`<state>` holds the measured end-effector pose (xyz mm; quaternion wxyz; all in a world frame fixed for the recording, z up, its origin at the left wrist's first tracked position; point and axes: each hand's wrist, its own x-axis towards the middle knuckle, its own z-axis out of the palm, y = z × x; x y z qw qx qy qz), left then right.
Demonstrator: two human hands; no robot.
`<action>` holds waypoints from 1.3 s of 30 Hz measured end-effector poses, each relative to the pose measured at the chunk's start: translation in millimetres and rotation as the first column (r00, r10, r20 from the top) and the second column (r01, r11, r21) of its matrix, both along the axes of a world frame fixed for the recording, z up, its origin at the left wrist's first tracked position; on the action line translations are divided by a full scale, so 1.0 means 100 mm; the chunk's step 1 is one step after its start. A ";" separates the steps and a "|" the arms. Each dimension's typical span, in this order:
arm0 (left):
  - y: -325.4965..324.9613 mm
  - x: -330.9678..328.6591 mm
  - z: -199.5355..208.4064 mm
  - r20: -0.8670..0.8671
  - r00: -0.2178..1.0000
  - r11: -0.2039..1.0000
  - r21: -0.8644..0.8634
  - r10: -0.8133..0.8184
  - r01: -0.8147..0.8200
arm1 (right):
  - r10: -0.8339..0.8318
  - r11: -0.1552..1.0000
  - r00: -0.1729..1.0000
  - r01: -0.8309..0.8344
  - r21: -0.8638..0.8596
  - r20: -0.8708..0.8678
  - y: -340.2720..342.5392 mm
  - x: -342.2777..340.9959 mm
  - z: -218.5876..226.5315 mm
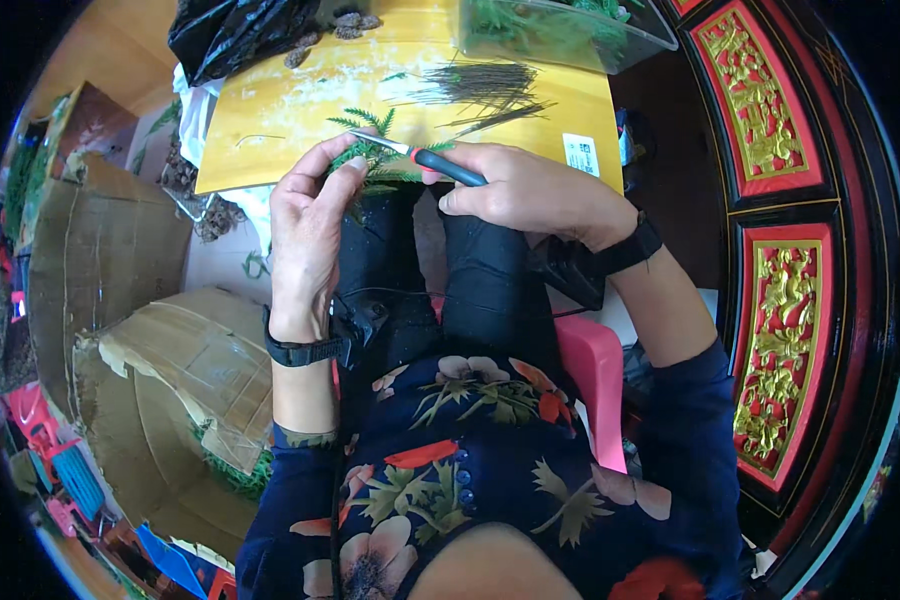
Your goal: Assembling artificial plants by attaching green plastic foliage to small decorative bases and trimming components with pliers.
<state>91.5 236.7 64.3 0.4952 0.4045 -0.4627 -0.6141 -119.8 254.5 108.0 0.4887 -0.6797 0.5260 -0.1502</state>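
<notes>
My left hand (pixel 315 205) pinches a green fern-like artificial sprig (pixel 378 150) between thumb and fingers, over the near edge of the yellow tabletop. From the right, my right hand (pixel 500 185) grips a slim hand tool (pixel 450 166) with a dark handle, a red band and a narrow metal end. That metal end points left and lies across the sprig, close to my left fingertips. Whether its tip touches the sprig or my left fingers is too small to tell. Beyond my hands, a pile of thin dark stems (pixel 480 85) rests on the tabletop (pixel 270 150).
A clear bin (pixel 570 45) of green sprigs stands at the far right, a black plastic bag (pixel 235 45) far left beside brown pine cones (pixel 350 25). Open cardboard boxes (pixel 120 240) lie left. I sit on a pink stool (pixel 592 365); carved red-gold panels (pixel 785 350) stand right.
</notes>
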 end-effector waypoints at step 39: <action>0.03 0.01 0.07 0.112 0.991 0.997 -0.021 -0.068 0.071 | 0.199 0.976 0.960 -0.212 -0.046 -0.198 0.03 -0.01 -0.02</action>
